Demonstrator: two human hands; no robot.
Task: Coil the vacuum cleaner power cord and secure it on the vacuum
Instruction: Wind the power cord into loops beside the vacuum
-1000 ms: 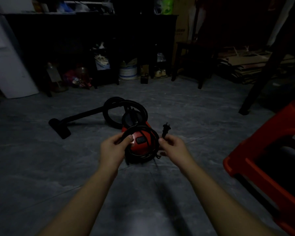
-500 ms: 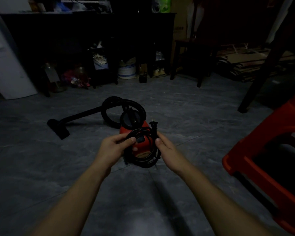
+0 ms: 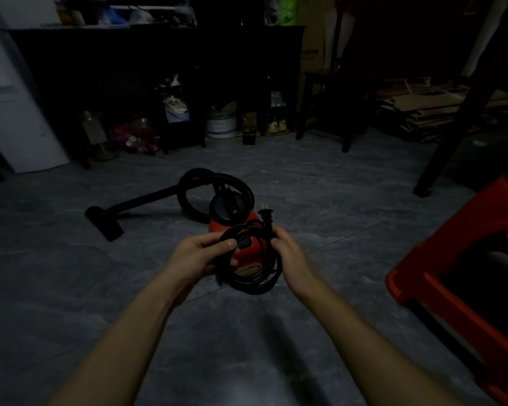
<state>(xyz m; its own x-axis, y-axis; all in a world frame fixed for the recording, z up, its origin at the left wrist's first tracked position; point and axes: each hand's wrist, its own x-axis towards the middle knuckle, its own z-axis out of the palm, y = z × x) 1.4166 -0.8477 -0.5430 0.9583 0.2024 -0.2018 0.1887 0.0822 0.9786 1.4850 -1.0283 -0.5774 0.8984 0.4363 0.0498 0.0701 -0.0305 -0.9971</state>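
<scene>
**Now, cord coiled in both hands**

The left hand (image 3: 200, 256) curls its fingers and thumb round the left side of the black power cord (image 3: 255, 284). The right hand (image 3: 288, 256) grips the coil's right side just under the upright plug (image 3: 267, 215). The coil hangs in front of the red vacuum (image 3: 217, 227) on the grey floor (image 3: 335, 200).

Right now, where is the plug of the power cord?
In the head view, the plug stands just right of centre, above the right hand, at the top of the coiled cord, close to the red vacuum.
</scene>
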